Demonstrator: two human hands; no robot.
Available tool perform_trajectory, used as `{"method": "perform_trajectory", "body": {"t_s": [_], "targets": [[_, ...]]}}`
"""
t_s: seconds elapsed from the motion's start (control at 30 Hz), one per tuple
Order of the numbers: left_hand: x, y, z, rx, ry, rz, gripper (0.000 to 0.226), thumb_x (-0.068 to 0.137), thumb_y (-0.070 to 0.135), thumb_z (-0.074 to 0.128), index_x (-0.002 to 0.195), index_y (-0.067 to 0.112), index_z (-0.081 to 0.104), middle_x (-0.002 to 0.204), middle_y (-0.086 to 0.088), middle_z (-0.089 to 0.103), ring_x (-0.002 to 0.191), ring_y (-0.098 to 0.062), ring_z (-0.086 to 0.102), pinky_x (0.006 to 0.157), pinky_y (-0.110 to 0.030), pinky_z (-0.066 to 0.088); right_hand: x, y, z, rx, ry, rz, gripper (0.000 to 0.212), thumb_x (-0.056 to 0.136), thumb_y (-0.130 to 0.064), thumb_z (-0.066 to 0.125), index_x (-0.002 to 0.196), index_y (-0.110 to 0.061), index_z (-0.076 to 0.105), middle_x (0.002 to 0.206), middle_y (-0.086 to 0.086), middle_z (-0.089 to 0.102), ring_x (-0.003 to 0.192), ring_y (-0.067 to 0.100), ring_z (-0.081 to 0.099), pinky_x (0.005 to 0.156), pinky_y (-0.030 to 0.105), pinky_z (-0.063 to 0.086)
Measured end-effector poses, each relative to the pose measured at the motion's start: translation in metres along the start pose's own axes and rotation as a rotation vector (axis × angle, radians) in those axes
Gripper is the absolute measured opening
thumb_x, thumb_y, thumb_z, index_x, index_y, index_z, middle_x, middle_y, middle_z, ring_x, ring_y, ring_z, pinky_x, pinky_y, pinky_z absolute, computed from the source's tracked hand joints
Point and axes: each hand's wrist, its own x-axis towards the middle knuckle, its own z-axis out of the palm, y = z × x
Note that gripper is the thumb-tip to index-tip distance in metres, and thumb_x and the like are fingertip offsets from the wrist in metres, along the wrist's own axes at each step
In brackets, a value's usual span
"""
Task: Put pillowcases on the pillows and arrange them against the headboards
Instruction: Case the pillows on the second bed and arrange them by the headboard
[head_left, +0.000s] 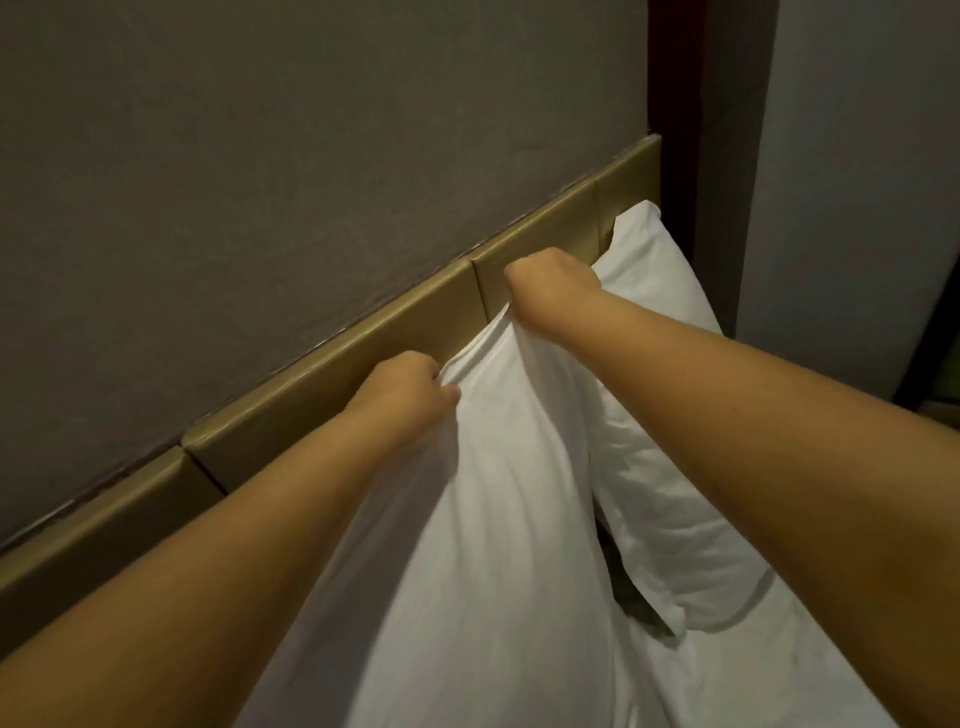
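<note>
Tight grip of left hand (410, 391) and right hand (549, 285) on pillowcase (498, 499)

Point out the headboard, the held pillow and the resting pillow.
headboard (291, 421): head view, padded tan panel.
held pillow (498, 509): head view, middle of case.
resting pillow (670, 499): head view, creased middle.

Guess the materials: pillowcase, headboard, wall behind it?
Pillowcase: thin white woven fabric, probably cotton or a blend, matte. It bunches into soft folds where the left hand and right hand grip it.
Headboard: tan padded panels, likely faux leather or vinyl, with a slight sheen, rounded edges and seams between panels.
Wall: grey-brown, matte, fine grain. Textured paint or wallcovering, cannot tell which.
</note>
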Motion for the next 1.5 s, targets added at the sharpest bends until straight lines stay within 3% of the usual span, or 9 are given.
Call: {"method": "perform_trajectory", "body": {"t_s": [0.1, 0.2, 0.4, 0.57, 0.77, 0.87, 1.07, 1.23, 1.5], "targets": [[-0.002, -0.004, 0.004, 0.269, 0.186, 0.063, 0.008, 0.095, 0.021, 0.054, 0.093, 0.017, 0.047, 0.082, -0.002, 0.059, 0.070, -0.021, 0.053, 0.056, -0.034, 0.040, 0.006, -0.008, 0.008, 0.013, 0.018, 0.021, 0.033, 0.093, -0.018, 0.058, 0.126, -0.013, 0.054, 0.126, 0.013, 0.054, 0.114, 0.031, 0.051, 0.096, 0.040, 0.045], [-0.007, -0.002, 0.005, 0.463, 0.244, 0.157, 0.021, 0.094, 0.017, 0.056, 0.108, 0.017, 0.040, 0.079, 0.000, 0.054, 0.066, -0.020, 0.052, 0.052, -0.034, 0.040, 0.003, -0.019, 0.007, 0.033, 0.112, -0.007, 0.035, 0.092, -0.015, 0.058, 0.126, -0.015, 0.051, 0.129, 0.012, 0.052, 0.118, 0.031, 0.049, 0.096, 0.041, 0.044], [-0.059, -0.018, -0.042, 0.085, 0.179, 0.133, 0.009, 0.093, 0.031, 0.054, 0.097, 0.023, 0.055, 0.088, 0.004, 0.056, 0.075, -0.013, 0.053, 0.059, -0.030, 0.046, -0.049, -0.059, -0.022, 0.064, 0.114, -0.177, 0.008, 0.087, -0.013, 0.059, 0.095, -0.016, 0.059, 0.101, 0.009, 0.060, 0.088, 0.026, 0.057, 0.084, 0.042, 0.053], [-0.163, -0.077, -0.065, 0.053, 0.057, 0.071, 0.008, 0.095, 0.034, 0.056, 0.096, 0.027, 0.059, 0.090, 0.008, 0.059, 0.078, -0.006, 0.054, 0.057, -0.016, 0.041, -0.123, -0.108, -0.043, 0.106, -0.166, -0.473, 0.014, 0.090, -0.016, 0.055, 0.093, -0.014, 0.068, 0.093, 0.006, 0.065, 0.080, 0.023, 0.061, 0.077, 0.039, 0.057], [-0.236, -0.147, -0.014, 0.027, -0.220, -0.211, 0.036, 0.092, 0.060, 0.044, 0.088, 0.028, 0.060, 0.086, 0.006, 0.061, 0.076, -0.012, 0.059, 0.068, -0.031, 0.051, -0.190, -0.173, -0.025, -0.002, -0.512, -0.594, 0.038, 0.090, -0.006, 0.050, 0.126, -0.018, 0.060, 0.122, 0.005, 0.061, 0.107, 0.026, 0.059, 0.091, 0.036, 0.054], [-0.243, -0.159, 0.005, -0.036, -0.178, -0.215, 0.033, 0.089, 0.055, 0.052, 0.083, 0.023, 0.057, 0.082, 0.002, 0.060, 0.073, -0.015, 0.057, 0.064, -0.033, 0.047, -0.199, -0.188, 0.001, -0.054, -0.639, -0.562, 0.042, 0.087, -0.015, 0.055, 0.128, -0.019, 0.057, 0.123, 0.005, 0.062, 0.106, 0.027, 0.060, 0.089, 0.036, 0.054], [-0.250, -0.159, -0.016, -0.010, 0.165, -0.066, 0.022, 0.090, 0.039, 0.059, 0.080, 0.022, 0.051, 0.073, 0.001, 0.057, 0.070, -0.020, 0.057, 0.061, -0.034, 0.048, -0.200, -0.198, -0.008, 0.015, -0.483, -0.460, 0.018, 0.087, -0.027, 0.062, 0.099, -0.018, 0.071, 0.081, -0.001, 0.061, 0.077, 0.023, 0.060, 0.067, 0.032, 0.050], [-0.259, -0.166, -0.037, 0.136, 0.412, 0.057, 0.022, 0.099, 0.037, 0.046, 0.084, 0.022, 0.044, 0.074, 0.002, 0.055, 0.066, -0.019, 0.054, 0.058, -0.032, 0.045, -0.185, -0.208, -0.042, 0.024, -0.218, -0.371, 0.019, 0.091, -0.010, 0.059, 0.108, -0.009, 0.068, 0.103, 0.012, 0.064, 0.091, 0.029, 0.063, 0.084, 0.036, 0.055], [-0.300, -0.174, -0.036, 0.186, 0.577, 0.065, 0.023, 0.092, 0.038, 0.058, 0.085, 0.021, 0.044, 0.083, -0.001, 0.057, 0.071, -0.019, 0.048, 0.054, -0.026, 0.031, -0.257, -0.205, -0.040, 0.200, 0.075, -0.265, 0.022, 0.092, -0.009, 0.050, 0.104, -0.011, 0.069, 0.105, 0.006, 0.061, 0.094, 0.025, 0.060, 0.085, 0.036, 0.054]]}}
